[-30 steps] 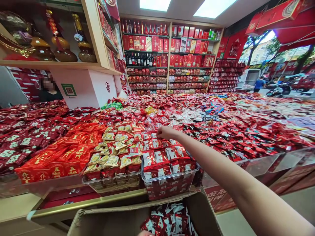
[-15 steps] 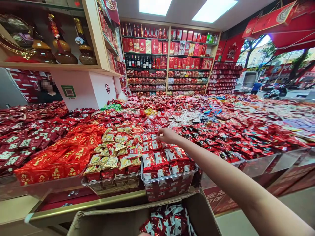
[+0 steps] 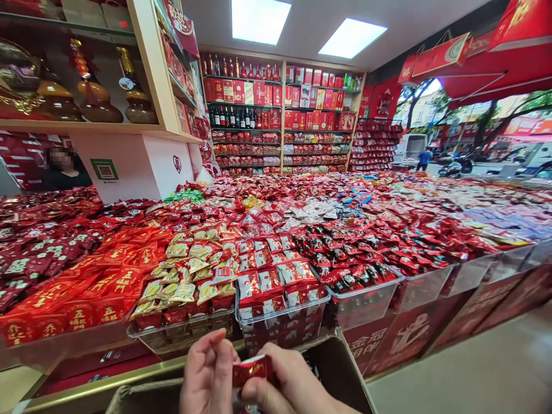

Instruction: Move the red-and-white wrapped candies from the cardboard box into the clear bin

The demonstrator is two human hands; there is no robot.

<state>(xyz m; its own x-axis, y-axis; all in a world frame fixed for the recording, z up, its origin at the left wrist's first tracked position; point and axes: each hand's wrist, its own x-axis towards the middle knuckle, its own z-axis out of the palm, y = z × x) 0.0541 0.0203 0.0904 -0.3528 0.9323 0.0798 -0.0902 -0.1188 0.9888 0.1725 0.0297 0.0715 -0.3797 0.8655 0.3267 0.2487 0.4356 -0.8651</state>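
Note:
A small red-and-white candy packet [image 3: 252, 371] is pinched in my right hand [image 3: 297, 379], just above the cardboard box [image 3: 142, 398]. My left hand [image 3: 207, 374] is beside it, fingers curled and pressed against the packet's left end. Some more red and white wrapping shows below, between the hands, too covered to make out. Both hands hide most of the box's inside. Beyond them stands a clear plastic bin [image 3: 282, 310], with rows of red-and-white packets [image 3: 269, 280] lined up in it.
Gold packets [image 3: 185, 287] fill the bin on the left, with red packets [image 3: 99, 287] further left. Black-and-red packets [image 3: 351, 279] lie in a bin [image 3: 366, 302] to the right. A white pillar [image 3: 125, 167] rises at the back left, where a person [image 3: 64, 169] is behind the display.
My right hand has come back from the red-and-white packets in the bin to above the box, holding a packet. My left hand has risen into view beside it. The view has shifted slightly right.

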